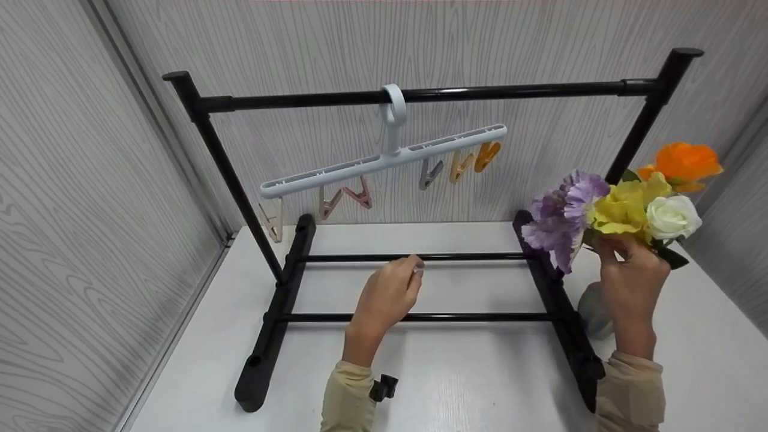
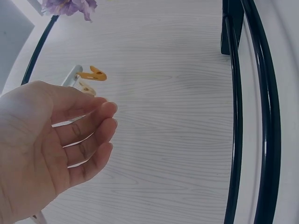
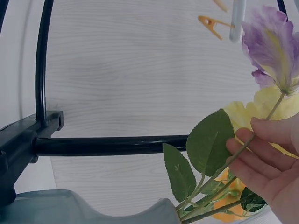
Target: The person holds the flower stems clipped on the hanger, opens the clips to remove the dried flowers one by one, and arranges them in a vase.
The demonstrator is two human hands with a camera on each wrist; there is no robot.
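Presently: right hand (image 1: 630,282) is holding the flowers (image 1: 624,207); left hand (image 1: 390,294) is idling over the rack (image 1: 420,93).

Right-hand fingers (image 3: 254,149) are pinching the flower stems, keeping the purple, yellow, white and orange blooms upright above the grey vase (image 1: 594,312), which is standing on the white table (image 1: 468,384) just beside the rack's right foot. Left hand is hovering between the rack's two lower rails, its fingers (image 2: 93,130) hanging loosely curled and gripping nothing; the wrist view is showing the palm bare. A pale hanger (image 1: 384,162) is dangling tilted from the top rail, carrying pegs (image 1: 459,165) in pink, grey and orange along its underside.
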